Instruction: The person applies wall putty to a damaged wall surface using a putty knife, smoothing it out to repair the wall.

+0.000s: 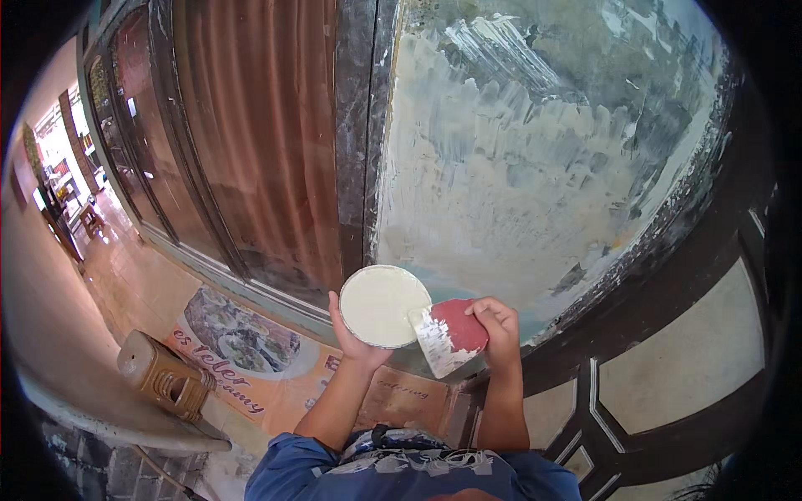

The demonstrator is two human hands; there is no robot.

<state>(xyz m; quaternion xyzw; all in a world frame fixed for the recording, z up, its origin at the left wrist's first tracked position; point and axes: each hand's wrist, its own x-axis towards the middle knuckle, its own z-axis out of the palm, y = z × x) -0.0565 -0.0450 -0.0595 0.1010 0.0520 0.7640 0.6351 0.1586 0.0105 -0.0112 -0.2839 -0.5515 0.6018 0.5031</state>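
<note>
A round tub of off-white paste (pixel 385 306) rests in my left hand (pixel 357 342), whose fingers and palm support it from the left and below. My right hand (pixel 499 327) grips a red scraper (pixel 461 324) by its right end. White paste coats the scraper's left and lower part, and its upper left corner overlaps the tub's right rim. Ahead stands a wall panel (pixel 501 184) with patchy whitish paste over a grey-green surface. Thicker white streaks mark its upper part.
Left of the panel is a dark-framed window (pixel 259 142) with a reddish-brown curtain behind the glass. A printed orange banner (pixel 242 351) lies on the floor, beside a brown carved stand (pixel 167 374). Dark wooden panelling (pixel 668 359) with pale insets stands close on my right.
</note>
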